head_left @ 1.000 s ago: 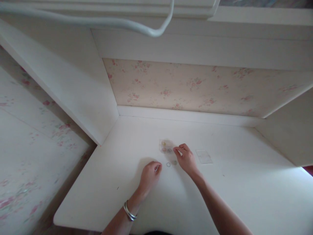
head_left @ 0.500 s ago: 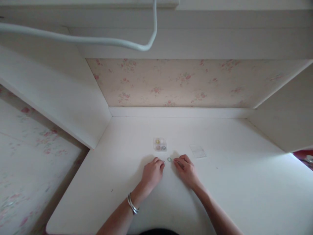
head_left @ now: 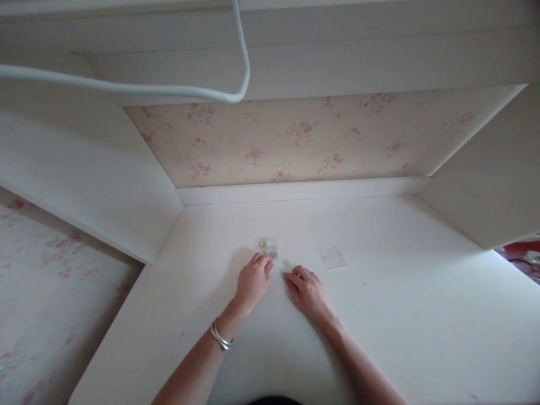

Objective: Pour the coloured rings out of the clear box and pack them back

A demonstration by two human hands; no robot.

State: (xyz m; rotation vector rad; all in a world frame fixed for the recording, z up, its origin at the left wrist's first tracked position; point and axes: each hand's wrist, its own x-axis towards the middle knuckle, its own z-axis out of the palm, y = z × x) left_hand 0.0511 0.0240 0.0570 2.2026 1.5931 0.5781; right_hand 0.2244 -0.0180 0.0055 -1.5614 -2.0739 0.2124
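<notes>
Clear box (head_left: pixel 266 248), one, compartmented, open-topped, centre of the frame; contents and surroundings were as follows, near to far. Silver bracelet (head_left: pixel 221 336), lower left, on the left wrist. Right hand (head_left: pixel 309 295), right of centre: fingertips closed on a small greenish piece (head_left: pixel 284 274), mostly hidden, outside the box. Left hand (head_left: pixel 253 284): fingertips together at the box's near edge; any piece between them could not be told. Already inside: yellowish ring (head_left: pixel 262 244), greyish ring (head_left: pixel 273 255). Clear flat panel (head_left: pixel 332 256), presumably the lid, lay off the box, on the table (head_left: pixel 371 236).
</notes>
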